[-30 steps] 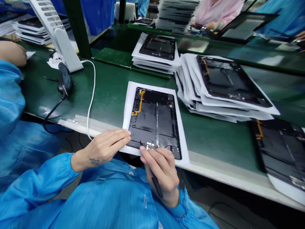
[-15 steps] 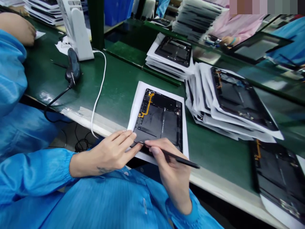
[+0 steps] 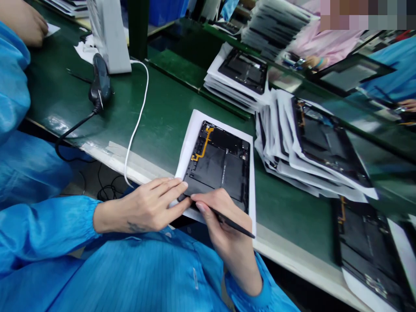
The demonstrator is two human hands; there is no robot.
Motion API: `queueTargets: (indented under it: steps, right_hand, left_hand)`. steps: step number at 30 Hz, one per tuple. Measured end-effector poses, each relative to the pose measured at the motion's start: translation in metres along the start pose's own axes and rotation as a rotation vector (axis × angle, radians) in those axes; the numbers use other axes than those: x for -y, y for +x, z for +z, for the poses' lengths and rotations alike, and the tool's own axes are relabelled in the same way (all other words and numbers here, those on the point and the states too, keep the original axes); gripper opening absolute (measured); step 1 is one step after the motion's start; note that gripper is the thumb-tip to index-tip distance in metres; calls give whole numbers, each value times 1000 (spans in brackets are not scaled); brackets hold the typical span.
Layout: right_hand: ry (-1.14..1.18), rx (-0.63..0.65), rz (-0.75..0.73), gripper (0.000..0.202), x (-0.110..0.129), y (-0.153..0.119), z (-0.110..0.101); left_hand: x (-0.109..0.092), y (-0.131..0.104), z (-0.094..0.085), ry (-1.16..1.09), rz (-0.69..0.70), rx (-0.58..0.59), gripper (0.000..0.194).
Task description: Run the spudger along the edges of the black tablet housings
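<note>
A black tablet housing with a gold flex cable lies on a white sheet at the table's front edge. My left hand rests at its near left corner, fingers extended and slightly apart, the fingertips touching the housing. Over the near edge, my right hand pinches black tweezers between thumb and fingers. The tweezers' tip is hidden by the fingers, close to the left fingertips.
Stacks of housings between white sheets stand behind and right. Another housing lies far right. A black corded tool, white cable and white stand are left. Another person's hand is upper left.
My right hand has shifted slightly left along the near edge, and the tweezers' back end has dropped lower and left. My left hand stays at the corner. The camera view has shifted slightly.
</note>
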State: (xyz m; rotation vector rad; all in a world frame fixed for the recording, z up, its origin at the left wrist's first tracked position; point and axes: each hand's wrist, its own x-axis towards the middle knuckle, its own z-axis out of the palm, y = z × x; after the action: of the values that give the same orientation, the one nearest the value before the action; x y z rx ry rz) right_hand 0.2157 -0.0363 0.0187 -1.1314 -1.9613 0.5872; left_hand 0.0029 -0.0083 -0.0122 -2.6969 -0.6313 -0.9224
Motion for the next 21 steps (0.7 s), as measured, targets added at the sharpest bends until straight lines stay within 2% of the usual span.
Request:
queueTargets:
  steps: [4,7,13,17,21]
  right_hand:
    - [-5,19,-37,19,-1,0,-2]
    - [-16,-6,-54,21,-4,-7,-8]
    - [-85,-50,30,23,-9,-30,-28]
    - [-93,-69,13,24,-6,-35,-24]
    - [-158,-136,2,25,-3,-37,-17]
  left_hand:
    - [9,-2,-2,-108,-20,-24,28]
    - [7,2,-3,-64,-26,-1,27]
    - [4,8,-5,1,-7,12,22]
    - [4,17,-6,16,-5,17,26]
    - [-1,29,-1,-65,16,57,33]
